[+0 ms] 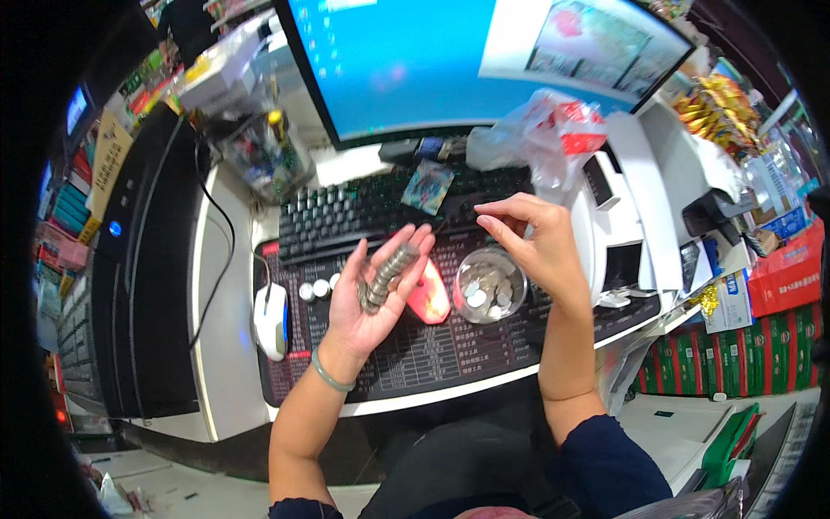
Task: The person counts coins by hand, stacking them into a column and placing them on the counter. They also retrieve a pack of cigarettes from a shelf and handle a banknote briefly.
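A row of silver coins (388, 279) lies along the open palm of my left hand (369, 298), which is turned upward above the desk mat. My right hand (528, 237) is raised over the right end of the keyboard, thumb and index finger close together; whether anything is between them cannot be told. Just below it stands a clear round container (491, 285) with loose coins inside. Between that container and my left hand lies a red and pink object (431, 295). Several short coin stacks (314, 290) stand on the mat at the left, partly hidden behind my left hand.
A black keyboard (324, 217) with a small colourful packet (428, 187) on it lies below the monitor (415, 71). A white mouse (270, 321) is at the left of the black desk mat (415, 363). A plastic bag (545, 139) and white boxes border the right side.
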{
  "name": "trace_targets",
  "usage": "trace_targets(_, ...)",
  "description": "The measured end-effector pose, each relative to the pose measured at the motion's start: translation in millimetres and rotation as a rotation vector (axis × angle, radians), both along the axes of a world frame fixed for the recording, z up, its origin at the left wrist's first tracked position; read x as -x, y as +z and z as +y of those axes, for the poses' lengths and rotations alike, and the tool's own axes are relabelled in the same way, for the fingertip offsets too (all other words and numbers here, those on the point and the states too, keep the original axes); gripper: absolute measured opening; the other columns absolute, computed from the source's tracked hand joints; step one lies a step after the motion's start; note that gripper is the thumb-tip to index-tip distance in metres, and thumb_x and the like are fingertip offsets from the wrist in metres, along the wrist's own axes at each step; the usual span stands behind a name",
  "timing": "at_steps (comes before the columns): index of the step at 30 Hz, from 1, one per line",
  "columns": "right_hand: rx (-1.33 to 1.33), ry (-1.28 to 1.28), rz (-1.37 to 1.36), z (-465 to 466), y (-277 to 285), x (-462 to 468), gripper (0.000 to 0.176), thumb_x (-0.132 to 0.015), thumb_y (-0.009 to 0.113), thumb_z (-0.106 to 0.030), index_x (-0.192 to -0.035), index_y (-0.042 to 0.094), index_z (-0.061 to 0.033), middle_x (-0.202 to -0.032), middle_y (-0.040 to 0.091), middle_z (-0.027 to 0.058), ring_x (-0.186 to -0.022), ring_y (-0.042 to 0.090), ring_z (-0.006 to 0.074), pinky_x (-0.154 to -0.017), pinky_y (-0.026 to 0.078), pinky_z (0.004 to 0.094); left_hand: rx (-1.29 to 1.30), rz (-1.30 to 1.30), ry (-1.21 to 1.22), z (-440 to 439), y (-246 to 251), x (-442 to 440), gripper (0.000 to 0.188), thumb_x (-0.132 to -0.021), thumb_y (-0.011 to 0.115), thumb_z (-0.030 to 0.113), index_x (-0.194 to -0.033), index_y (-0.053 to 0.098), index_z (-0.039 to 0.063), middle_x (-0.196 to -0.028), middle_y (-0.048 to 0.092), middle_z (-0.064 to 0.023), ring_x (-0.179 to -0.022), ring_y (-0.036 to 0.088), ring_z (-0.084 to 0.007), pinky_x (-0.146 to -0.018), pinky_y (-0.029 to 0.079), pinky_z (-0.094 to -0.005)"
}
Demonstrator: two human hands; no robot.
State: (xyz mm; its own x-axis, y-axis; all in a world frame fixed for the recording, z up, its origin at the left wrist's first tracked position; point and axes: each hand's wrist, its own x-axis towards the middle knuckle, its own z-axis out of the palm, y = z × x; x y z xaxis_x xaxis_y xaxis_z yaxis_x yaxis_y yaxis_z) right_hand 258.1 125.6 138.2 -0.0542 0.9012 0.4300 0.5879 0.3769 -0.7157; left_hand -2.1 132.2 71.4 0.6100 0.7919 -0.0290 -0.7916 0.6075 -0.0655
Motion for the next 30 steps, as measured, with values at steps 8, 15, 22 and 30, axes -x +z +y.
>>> trace_targets(8, -0.451, -0.058, 0.385, 35, 89, -22, 0.028, -0.101, 0.069, -0.015, -0.127, 0.075, -0.0072, -0.11, 0.072, 0.0031, -0.094, 0.065, 0.0089, -0.082, 0.051, 0.0245, -0.023, -0.114, 0.065, 5, -4, 3, 0.059, -0.112, 0.044, 0.023, -0.157, 0.03, -0.012, -0.165, 0.031, -0.0322, -0.154, 0.032, -0.043, -0.13, 0.03, -0.0495)
trace_targets(15, -0.665, -0.42, -0.507, 208, 281, -98, 0.023, -0.085, 0.059, -0.011, -0.091, 0.081, -0.006, -0.125, 0.07, 0.0211, -0.124, 0.057, 0.044, -0.109, 0.045, 0.0446, -0.032, -0.065, 0.091, 8, -10, 3, 0.058, -0.112, 0.045, 0.024, -0.154, 0.034, -0.014, -0.163, 0.036, -0.031, -0.153, 0.035, -0.0411, -0.13, 0.031, -0.0482)
trace_targets(22, -0.551, -0.647, -1.007, 318, 280, -131, 0.044, -0.096, 0.05, -0.022, -0.132, 0.074, -0.0229, -0.164, 0.045, -0.0042, -0.146, 0.041, 0.0429, -0.113, 0.041, 0.0654, -0.049, -0.035, 0.128, 13, -13, 6, 0.056, -0.112, 0.044, 0.026, -0.152, 0.038, -0.013, -0.16, 0.041, -0.0306, -0.152, 0.038, -0.0401, -0.128, 0.034, -0.0466)
trace_targets(30, -0.894, -0.407, -0.299, 227, 275, -106, 0.02, -0.088, 0.072, -0.018, -0.102, 0.082, -0.0075, -0.09, 0.078, 0.0134, -0.083, 0.075, 0.0315, -0.08, 0.059, 0.0423, -0.066, -0.074, 0.139, 12, -6, 8, 0.056, -0.113, 0.041, 0.024, -0.153, 0.036, -0.014, -0.16, 0.04, -0.0319, -0.151, 0.039, -0.0423, -0.128, 0.034, -0.0482)
